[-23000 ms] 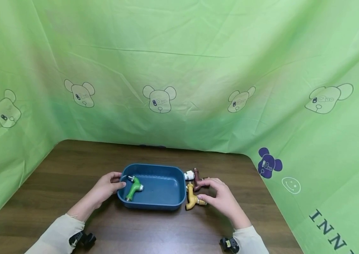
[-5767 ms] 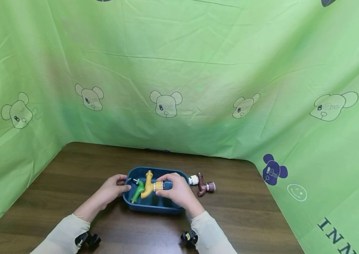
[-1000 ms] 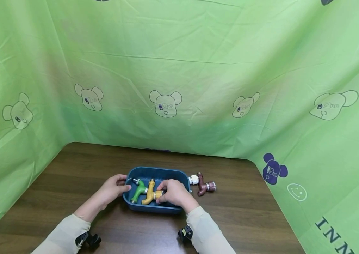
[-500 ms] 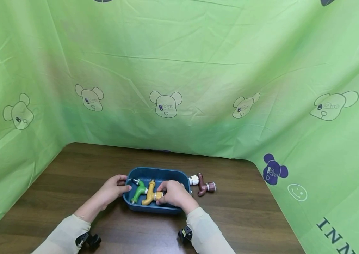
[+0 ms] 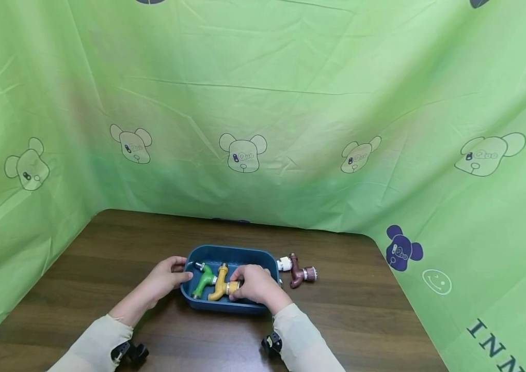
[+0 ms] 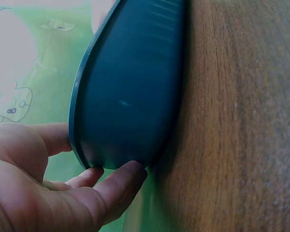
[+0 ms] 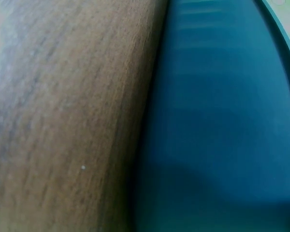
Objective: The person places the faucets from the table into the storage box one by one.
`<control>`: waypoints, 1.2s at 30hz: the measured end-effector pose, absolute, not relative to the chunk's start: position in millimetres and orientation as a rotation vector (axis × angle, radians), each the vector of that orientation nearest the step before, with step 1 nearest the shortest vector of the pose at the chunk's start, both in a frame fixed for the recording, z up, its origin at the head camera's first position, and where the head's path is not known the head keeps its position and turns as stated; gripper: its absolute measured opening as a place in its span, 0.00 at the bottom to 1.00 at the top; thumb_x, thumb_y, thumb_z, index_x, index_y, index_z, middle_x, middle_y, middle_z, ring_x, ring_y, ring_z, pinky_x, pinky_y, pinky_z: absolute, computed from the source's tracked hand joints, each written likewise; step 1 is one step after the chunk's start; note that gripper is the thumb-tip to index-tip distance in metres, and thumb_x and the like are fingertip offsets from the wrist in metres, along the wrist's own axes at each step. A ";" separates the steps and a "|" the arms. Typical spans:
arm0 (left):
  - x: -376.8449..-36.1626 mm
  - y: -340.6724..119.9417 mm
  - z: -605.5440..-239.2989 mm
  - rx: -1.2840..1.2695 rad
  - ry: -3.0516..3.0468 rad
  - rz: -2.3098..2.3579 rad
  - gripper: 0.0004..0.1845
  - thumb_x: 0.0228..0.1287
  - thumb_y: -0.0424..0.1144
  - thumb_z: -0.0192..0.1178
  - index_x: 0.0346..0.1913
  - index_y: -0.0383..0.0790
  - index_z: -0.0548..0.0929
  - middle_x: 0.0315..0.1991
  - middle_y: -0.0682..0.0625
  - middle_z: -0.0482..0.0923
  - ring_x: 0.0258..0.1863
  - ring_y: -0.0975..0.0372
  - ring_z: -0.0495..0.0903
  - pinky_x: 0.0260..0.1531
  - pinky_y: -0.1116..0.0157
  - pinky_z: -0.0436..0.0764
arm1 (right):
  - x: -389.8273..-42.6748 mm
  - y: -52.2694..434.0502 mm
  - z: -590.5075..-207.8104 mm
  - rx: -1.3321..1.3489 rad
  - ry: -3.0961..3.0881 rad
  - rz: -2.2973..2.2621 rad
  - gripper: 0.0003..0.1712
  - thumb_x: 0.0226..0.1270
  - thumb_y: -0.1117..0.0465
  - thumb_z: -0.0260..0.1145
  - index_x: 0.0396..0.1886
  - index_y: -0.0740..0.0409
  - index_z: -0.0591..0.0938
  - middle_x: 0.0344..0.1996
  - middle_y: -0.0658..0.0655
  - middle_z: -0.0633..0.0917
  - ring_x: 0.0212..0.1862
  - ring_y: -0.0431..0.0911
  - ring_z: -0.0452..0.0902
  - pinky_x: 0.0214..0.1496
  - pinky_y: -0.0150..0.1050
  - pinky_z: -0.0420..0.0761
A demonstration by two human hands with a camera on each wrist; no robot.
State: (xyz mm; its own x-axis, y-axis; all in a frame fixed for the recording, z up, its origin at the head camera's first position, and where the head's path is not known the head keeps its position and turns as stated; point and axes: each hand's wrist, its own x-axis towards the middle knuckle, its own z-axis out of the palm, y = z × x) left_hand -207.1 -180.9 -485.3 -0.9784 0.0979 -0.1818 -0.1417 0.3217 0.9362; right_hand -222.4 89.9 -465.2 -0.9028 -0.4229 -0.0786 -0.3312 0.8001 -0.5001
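Observation:
A dark blue tray [image 5: 225, 251] sits on the wooden table [image 5: 105, 248]. Inside it lie a green tap [image 5: 203, 280] and a yellow tap [image 5: 219, 282], side by side. My right hand [image 5: 252, 283] reaches into the tray and pinches the ribbed end of the yellow tap. My left hand [image 5: 166, 274] grips the tray's left rim; the left wrist view shows its fingers [image 6: 117, 187] curled under and around the blue wall [image 6: 130, 87]. The right wrist view shows only the tray's outer wall [image 7: 217, 121] and table [image 7: 67, 111]. A maroon tap [image 5: 298, 271] with a white end lies on the table right of the tray.
Green cloth printed with bear faces [image 5: 242, 152] hangs behind and on both sides of the table. The table's right edge [image 5: 393, 305] runs close to the maroon tap. Bare wood lies left of the tray and in front of it.
Over the last second my right hand has stayed on the yellow tap, which has settled slightly lower in the tray beside the green one. My left hand has not moved.

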 end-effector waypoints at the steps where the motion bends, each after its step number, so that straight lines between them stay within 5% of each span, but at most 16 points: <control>1: -207.1 -180.9 -485.5 -0.039 2.379 1.719 0.29 0.71 0.37 0.65 0.70 0.29 0.69 0.62 0.33 0.75 0.58 0.50 0.79 0.55 0.51 0.84 | -222.5 89.7 -465.3 -0.592 2.804 -0.721 0.17 0.51 0.52 0.84 0.38 0.46 0.86 0.36 0.42 0.87 0.41 0.41 0.77 0.52 0.49 0.68; 23: -206.8 -180.9 -486.6 -0.031 2.386 1.723 0.30 0.71 0.37 0.65 0.69 0.28 0.69 0.62 0.33 0.75 0.58 0.49 0.79 0.55 0.51 0.84 | -220.0 91.8 -461.5 -0.638 2.820 -0.672 0.17 0.52 0.51 0.83 0.40 0.43 0.86 0.38 0.42 0.89 0.44 0.40 0.81 0.55 0.49 0.71; 36: -206.1 -180.7 -485.9 -0.017 2.365 1.748 0.29 0.71 0.35 0.64 0.69 0.27 0.69 0.61 0.34 0.76 0.57 0.50 0.79 0.54 0.52 0.85 | -217.0 94.9 -458.7 -0.672 2.854 -0.646 0.15 0.55 0.50 0.81 0.40 0.44 0.87 0.37 0.42 0.88 0.40 0.38 0.80 0.47 0.41 0.80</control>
State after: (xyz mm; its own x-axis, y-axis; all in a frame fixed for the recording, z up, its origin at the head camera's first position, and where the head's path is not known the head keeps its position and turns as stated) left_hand -206.1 -180.7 -485.9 -0.9799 0.1091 -0.1671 -0.1277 0.3004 0.9452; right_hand -217.0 94.9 -458.7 -0.8906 -0.4534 -0.0362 -0.3936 0.8081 -0.4382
